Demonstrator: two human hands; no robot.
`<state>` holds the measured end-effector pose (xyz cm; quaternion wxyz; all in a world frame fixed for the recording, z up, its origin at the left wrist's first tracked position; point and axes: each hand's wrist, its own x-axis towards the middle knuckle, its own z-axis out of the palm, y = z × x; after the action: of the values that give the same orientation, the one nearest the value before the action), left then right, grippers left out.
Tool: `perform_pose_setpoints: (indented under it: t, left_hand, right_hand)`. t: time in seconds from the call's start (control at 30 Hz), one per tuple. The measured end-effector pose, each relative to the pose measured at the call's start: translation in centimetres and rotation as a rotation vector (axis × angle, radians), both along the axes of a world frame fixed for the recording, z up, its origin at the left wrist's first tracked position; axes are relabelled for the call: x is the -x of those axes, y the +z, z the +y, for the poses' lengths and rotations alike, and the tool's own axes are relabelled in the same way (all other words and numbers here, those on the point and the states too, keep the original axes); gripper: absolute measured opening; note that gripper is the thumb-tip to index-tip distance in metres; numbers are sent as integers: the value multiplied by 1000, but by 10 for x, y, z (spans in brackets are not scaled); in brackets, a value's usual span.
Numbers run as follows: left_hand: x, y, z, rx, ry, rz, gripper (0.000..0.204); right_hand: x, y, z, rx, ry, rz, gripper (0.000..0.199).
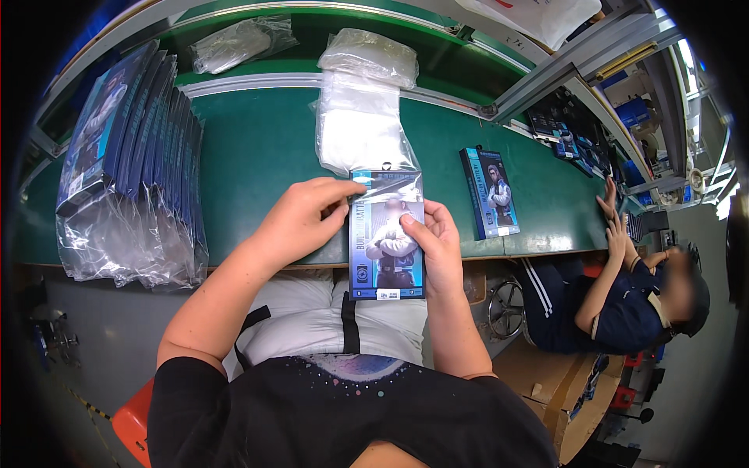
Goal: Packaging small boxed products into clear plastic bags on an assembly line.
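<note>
Upright in front of me is a flat blue-and-black printed box [388, 257], with a person's picture on its front. My right hand [441, 243] grips its right side, thumb across the front and fingers behind. At the upper left corner, the bent fingers of my left hand [308, 214] pinch clear film lying over the box's top. Just beyond is a stack of clear plastic bags [359, 121], its near end meeting the box's top edge. How far the film covers the box is hard to make out.
Bagged boxes [148, 132] stand in a row at the left of the green table [257, 148]. Another box [490, 193] lies to the right. A loose clear bag [242, 44] rests at the back. At right sits a co-worker [624, 304] near more boxes [573, 144]; a cardboard carton [538, 390] is below.
</note>
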<state>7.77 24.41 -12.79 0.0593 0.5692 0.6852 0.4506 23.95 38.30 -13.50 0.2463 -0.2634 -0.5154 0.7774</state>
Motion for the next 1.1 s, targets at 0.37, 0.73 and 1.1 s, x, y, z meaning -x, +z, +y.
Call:
perform_pose_setpoints:
  t: [0.37, 0.73, 1.1]
  left_hand:
    - [-29, 5, 6, -152, -48, -1731, 32]
    - [-69, 28, 2, -143, -238, -1744, 38]
    - [-48, 30, -4, 29, -483, -1748, 51]
  right_hand:
    - [-11, -4, -19, 71, 214, -19, 15]
    - [-5, 37, -5, -996, 72, 29, 82]
    - [-9, 76, -32, -725, 262, 197, 25]
